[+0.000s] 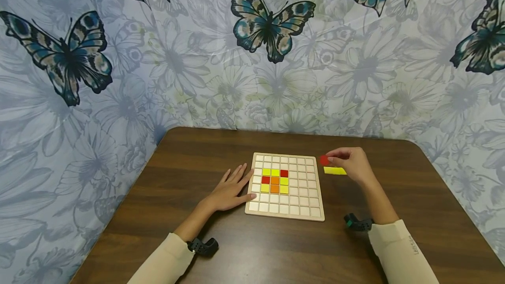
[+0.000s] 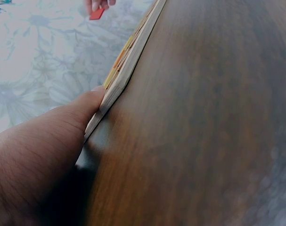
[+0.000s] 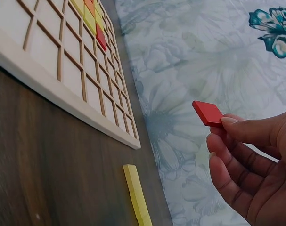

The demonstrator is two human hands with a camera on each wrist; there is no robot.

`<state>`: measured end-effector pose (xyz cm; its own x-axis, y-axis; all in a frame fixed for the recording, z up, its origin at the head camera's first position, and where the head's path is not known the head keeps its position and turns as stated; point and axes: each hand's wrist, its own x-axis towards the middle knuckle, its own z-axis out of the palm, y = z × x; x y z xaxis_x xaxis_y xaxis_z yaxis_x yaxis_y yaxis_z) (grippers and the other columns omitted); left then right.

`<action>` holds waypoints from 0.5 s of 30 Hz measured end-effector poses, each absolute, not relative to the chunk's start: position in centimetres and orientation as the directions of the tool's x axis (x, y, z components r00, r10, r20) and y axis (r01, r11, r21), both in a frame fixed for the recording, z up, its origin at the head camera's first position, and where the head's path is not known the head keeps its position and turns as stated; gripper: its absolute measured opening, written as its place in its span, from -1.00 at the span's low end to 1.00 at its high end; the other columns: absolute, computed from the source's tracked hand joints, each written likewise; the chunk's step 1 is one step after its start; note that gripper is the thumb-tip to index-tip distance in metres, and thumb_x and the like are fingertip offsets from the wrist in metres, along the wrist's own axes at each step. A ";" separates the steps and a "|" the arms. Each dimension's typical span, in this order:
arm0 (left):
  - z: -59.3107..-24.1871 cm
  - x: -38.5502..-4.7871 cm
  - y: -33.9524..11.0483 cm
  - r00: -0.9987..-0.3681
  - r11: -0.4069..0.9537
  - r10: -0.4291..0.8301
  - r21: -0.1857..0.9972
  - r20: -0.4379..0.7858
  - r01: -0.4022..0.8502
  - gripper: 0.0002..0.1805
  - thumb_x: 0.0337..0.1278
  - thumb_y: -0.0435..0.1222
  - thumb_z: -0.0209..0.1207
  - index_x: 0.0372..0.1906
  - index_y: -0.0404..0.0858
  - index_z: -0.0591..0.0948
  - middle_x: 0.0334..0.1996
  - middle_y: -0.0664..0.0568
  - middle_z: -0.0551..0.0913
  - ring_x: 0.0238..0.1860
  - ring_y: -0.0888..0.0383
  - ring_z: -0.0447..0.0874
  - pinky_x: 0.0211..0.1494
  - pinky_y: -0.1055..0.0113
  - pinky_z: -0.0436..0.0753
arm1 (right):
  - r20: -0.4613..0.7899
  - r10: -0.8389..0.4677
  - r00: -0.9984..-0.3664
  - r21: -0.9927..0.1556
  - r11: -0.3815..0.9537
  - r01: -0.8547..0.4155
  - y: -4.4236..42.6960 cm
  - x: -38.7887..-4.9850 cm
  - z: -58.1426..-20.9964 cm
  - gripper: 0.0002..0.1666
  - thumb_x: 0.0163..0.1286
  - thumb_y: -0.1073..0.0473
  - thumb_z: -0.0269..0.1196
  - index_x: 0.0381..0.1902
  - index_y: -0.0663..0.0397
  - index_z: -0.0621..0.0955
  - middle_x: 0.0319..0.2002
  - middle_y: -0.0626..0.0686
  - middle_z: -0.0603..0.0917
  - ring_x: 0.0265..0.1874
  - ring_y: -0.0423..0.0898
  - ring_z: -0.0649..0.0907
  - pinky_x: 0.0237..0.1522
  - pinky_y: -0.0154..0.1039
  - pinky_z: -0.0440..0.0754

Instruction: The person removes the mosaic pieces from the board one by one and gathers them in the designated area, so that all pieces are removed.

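A square wooden grid board (image 1: pixel 284 209) lies on the table, divided into pale square cells. Several yellow, red and orange tiles sit together in its left-middle cells. My left hand (image 1: pixel 228 193) rests flat with fingers spread, its thumb and fingertips touching the board's left edge. In the left wrist view, the thumb (image 2: pixel 88 103) lies against the board's side (image 2: pixel 128 66). Off the board's upper right corner, my right hand (image 1: pixel 352 164) pinches a red square tile (image 3: pixel 208 114) between thumb and index finger, raised above the table. Under that hand lies a row of yellow tiles (image 1: pixel 333 171).
The dark wooden table (image 1: pixel 165 205) has rounded far corners and ends at a butterfly-and-flower patterned cloth (image 1: pixel 276 86). Black devices are strapped to the left wrist (image 1: pixel 203 246) and the right wrist (image 1: pixel 358 222).
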<state>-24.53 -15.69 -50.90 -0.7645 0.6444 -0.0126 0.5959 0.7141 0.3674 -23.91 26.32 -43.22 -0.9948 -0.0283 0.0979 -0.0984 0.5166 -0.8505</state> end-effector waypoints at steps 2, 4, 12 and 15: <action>-51.1 -24.6 -15.7 -0.763 0.712 0.646 0.368 -0.009 0.598 -0.05 0.43 0.27 -0.04 0.66 -0.11 -0.05 0.63 -0.20 -0.14 0.63 -0.11 -0.23 0.55 -0.24 -0.22 | 0.090 -0.018 -0.996 -0.856 0.509 -0.086 26.7 -23.9 -43.2 -0.73 0.41 0.20 0.37 -0.06 0.30 0.76 -0.15 0.27 0.77 -0.24 0.08 0.78 -0.18 -0.11 0.75; -51.1 -24.6 -15.7 -0.763 0.712 0.647 0.366 -0.009 0.599 -0.06 0.43 0.27 -0.04 0.66 -0.11 -0.05 0.63 -0.20 -0.15 0.63 -0.12 -0.23 0.55 -0.25 -0.21 | 0.084 -0.009 -0.996 -0.859 0.507 -0.077 27.0 -23.9 -43.1 -0.73 0.40 0.21 0.37 -0.06 0.32 0.75 -0.15 0.29 0.77 -0.24 0.09 0.79 -0.20 -0.14 0.75; -50.9 -24.6 -15.7 -0.763 0.715 0.646 0.360 -0.014 0.599 -0.05 0.43 0.28 -0.05 0.66 -0.11 -0.07 0.63 -0.19 -0.17 0.63 -0.11 -0.24 0.56 -0.23 -0.23 | 0.070 0.019 -0.997 -0.861 0.507 -0.051 28.3 -23.9 -43.1 -0.68 0.43 0.20 0.35 0.00 0.36 0.73 -0.08 0.36 0.74 -0.23 0.05 0.81 -0.17 -0.14 0.75; -51.0 -24.6 -15.7 -0.764 0.718 0.645 0.357 -0.019 0.597 -0.05 0.43 0.29 -0.06 0.67 -0.10 -0.08 0.64 -0.18 -0.17 0.63 -0.10 -0.25 0.56 -0.23 -0.24 | 0.071 0.033 -0.997 -0.846 0.532 -0.043 28.9 -23.9 -43.4 -0.68 0.44 0.20 0.34 0.00 0.37 0.72 -0.08 0.36 0.74 -0.22 0.08 0.80 -0.16 -0.13 0.75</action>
<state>-24.62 -15.68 -51.02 -0.7641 0.6449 -0.0191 0.5971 0.7181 0.3575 -23.92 28.89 -43.38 -0.9969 0.0326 0.0711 -0.0429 0.5321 -0.8456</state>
